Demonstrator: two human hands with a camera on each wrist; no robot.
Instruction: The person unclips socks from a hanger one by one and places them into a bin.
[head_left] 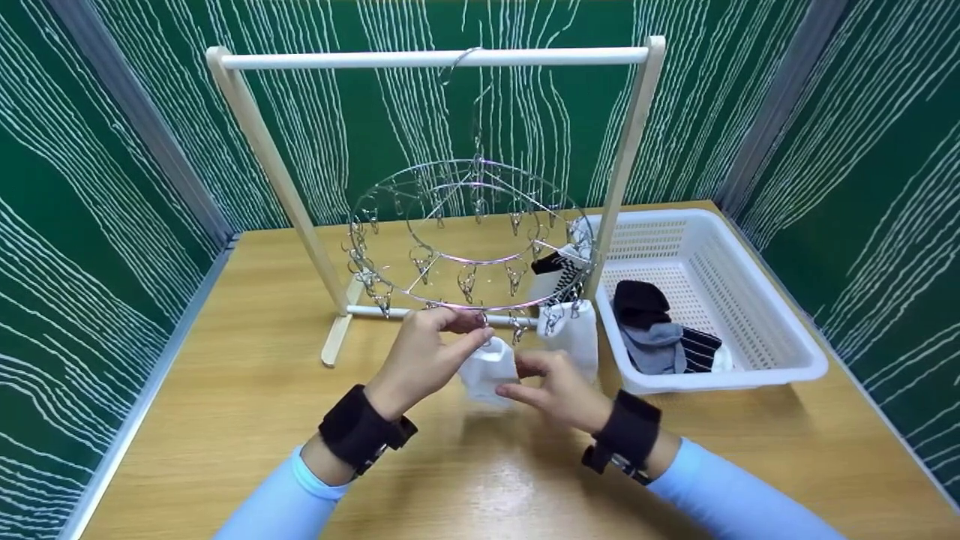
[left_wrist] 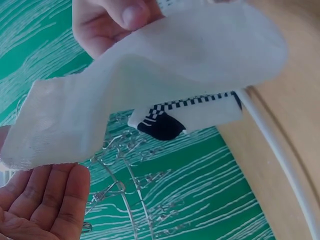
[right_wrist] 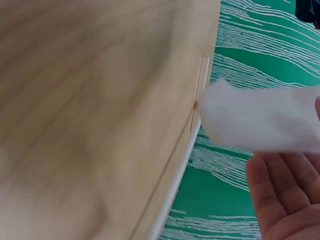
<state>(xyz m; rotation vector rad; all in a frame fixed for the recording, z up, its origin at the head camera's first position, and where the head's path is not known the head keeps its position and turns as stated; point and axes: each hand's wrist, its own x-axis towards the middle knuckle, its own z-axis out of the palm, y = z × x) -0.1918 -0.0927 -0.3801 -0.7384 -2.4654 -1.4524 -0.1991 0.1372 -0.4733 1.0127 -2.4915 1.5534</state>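
Both forearms reach toward twelve o'clock, the left hand (head_left: 420, 356) raised with fingertips pinched, the right hand (head_left: 559, 390) lower, fingers pinching toward nine o'clock.

The white sock (head_left: 489, 369) is short and plain, soft and a little crumpled, and it hangs below the front edge of the round wire peg hanger (head_left: 472, 236). Its open top sits just under the fingertips of the left hand (head_left: 422, 358), which pinch a metal peg (head_left: 480, 321) at the ring's front rim. The sock's lower part lies against the fingers of the right hand (head_left: 556, 391), whose thumb and forefinger hold its right side. In the left wrist view the sock (left_wrist: 150, 80) drapes in a slack fold, its ribbed cuff lying just above the left palm.
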